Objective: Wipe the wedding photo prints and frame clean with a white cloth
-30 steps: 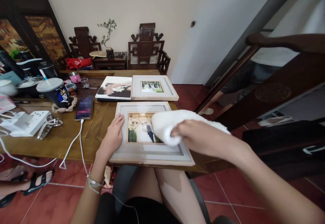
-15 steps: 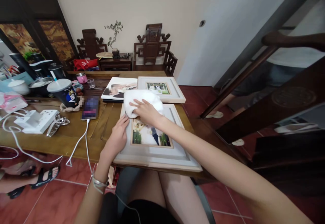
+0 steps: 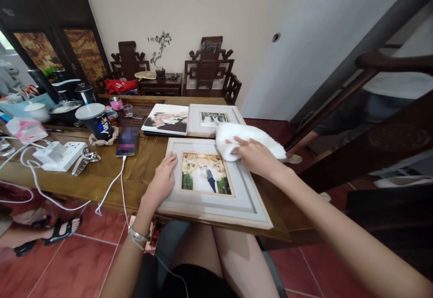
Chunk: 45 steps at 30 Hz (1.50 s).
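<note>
A white-matted picture frame (image 3: 216, 210) with a light wood edge lies flat at the table's front, a wedding photo in its middle. My left hand (image 3: 163, 177) rests on its left edge, fingers stretched out and holding nothing. My right hand (image 3: 255, 154) grips a folded white towel (image 3: 257, 136) over the frame's upper right corner. Part of the towel hangs past the frame's right side. Behind it lies a second picture frame (image 3: 196, 124), partly covered by the towel. Beside that is a photo album (image 3: 158, 120) with a pictured cover.
Left on the wooden table (image 3: 111, 185) are a phone (image 3: 127, 142) on a white cable, a power strip (image 3: 66, 156), a metal clip-like object (image 3: 85, 160) and a lidded cup (image 3: 96, 120). Another person's sandalled foot (image 3: 64, 230) is at lower left. Carved chairs (image 3: 211, 68) stand behind.
My right hand has moved the towel rightward, from the frame's upper left to its upper right corner, uncovering the photo. My left hand stays on the left edge. The view has shifted slightly.
</note>
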Motion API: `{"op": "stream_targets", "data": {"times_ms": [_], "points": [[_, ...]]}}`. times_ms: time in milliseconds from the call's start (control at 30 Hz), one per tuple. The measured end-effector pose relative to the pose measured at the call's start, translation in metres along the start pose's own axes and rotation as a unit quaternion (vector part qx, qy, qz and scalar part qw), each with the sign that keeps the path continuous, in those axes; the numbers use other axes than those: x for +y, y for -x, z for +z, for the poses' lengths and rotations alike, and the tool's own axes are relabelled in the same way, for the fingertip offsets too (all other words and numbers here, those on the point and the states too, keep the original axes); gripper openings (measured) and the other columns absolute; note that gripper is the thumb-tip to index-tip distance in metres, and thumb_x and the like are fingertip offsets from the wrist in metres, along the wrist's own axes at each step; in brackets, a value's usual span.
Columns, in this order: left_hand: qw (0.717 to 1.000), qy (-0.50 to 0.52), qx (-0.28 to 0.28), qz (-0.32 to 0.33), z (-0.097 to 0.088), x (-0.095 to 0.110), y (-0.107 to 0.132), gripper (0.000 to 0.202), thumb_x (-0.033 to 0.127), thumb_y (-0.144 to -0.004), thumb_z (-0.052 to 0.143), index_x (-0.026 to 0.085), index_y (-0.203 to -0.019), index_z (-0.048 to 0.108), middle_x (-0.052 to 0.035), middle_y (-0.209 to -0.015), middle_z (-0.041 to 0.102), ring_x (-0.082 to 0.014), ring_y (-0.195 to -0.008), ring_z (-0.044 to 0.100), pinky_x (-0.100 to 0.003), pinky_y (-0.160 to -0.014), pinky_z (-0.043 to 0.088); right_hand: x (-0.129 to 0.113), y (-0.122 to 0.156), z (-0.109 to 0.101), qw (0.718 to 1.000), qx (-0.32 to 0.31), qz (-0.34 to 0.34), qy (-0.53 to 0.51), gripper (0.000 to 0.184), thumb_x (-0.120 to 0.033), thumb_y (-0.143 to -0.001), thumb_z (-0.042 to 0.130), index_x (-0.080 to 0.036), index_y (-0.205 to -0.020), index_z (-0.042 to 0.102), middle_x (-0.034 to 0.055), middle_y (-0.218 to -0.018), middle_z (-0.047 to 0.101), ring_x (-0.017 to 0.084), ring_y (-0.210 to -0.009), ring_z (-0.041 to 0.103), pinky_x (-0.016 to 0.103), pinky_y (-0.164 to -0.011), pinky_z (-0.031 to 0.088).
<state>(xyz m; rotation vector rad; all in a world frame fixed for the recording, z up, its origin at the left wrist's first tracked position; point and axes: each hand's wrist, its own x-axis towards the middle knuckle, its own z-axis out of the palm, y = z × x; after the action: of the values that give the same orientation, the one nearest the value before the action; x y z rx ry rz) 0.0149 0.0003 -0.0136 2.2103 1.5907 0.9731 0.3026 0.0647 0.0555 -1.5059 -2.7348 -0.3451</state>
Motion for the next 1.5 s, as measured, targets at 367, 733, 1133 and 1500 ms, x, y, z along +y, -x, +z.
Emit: {"op": "stream_targets", "data": {"times_ms": [367, 733, 1133, 1500], "points": [[1.0, -0.002, -0.012, -0.007, -0.001, 0.0, 0.0, 0.053, -0.002, -0.084, 0.034, 0.009, -0.13, 0.056, -0.0171, -0.143, 0.051, -0.0238, -0.142, 0.036, -0.053, -0.116, 0.03, -0.062, 0.097, -0.061, 0.98, -0.143, -0.079, -0.11, 0.057, 0.011, -0.062, 0.038, -0.018, -0.096, 0.074, 0.0131, -0.131, 0.063, 0.031, -0.131, 0.049, 0.048, -0.103, 0.044], [1.0, 0.006, -0.019, -0.004, -0.002, 0.002, 0.001, 0.053, -0.001, -0.085, 0.033, 0.011, -0.131, 0.055, -0.0172, -0.144, 0.05, -0.0244, -0.142, 0.035, -0.054, -0.116, 0.03, -0.032, 0.029, -0.028, 0.996, -0.066, 0.019, -0.05, 0.057, 0.005, -0.071, 0.041, -0.015, -0.118, 0.068, 0.0167, -0.146, 0.048, 0.032, -0.122, 0.057, 0.042, -0.1, 0.045], [1.0, -0.021, -0.007, 0.015, -0.004, 0.001, -0.002, 0.051, 0.001, -0.086, 0.032, 0.006, -0.131, 0.055, -0.0192, -0.143, 0.05, -0.0233, -0.141, 0.037, -0.047, -0.117, 0.032, -0.046, 0.067, -0.009, 0.996, -0.011, -0.062, -0.059, 0.047, 0.002, -0.07, 0.048, -0.014, -0.107, 0.07, 0.0188, -0.138, 0.055, 0.036, -0.132, 0.045, 0.054, -0.104, 0.041], [0.999, -0.023, -0.014, 0.032, -0.006, -0.002, -0.002, 0.051, 0.001, -0.085, 0.035, 0.009, -0.131, 0.056, -0.0174, -0.141, 0.053, -0.0245, -0.14, 0.039, -0.049, -0.117, 0.031, -0.034, 0.082, -0.058, 0.983, 0.129, -0.01, -0.132, 0.049, 0.006, -0.073, 0.041, -0.018, -0.107, 0.065, 0.0109, -0.158, 0.029, 0.034, -0.143, 0.029, 0.049, -0.107, 0.042]]}}
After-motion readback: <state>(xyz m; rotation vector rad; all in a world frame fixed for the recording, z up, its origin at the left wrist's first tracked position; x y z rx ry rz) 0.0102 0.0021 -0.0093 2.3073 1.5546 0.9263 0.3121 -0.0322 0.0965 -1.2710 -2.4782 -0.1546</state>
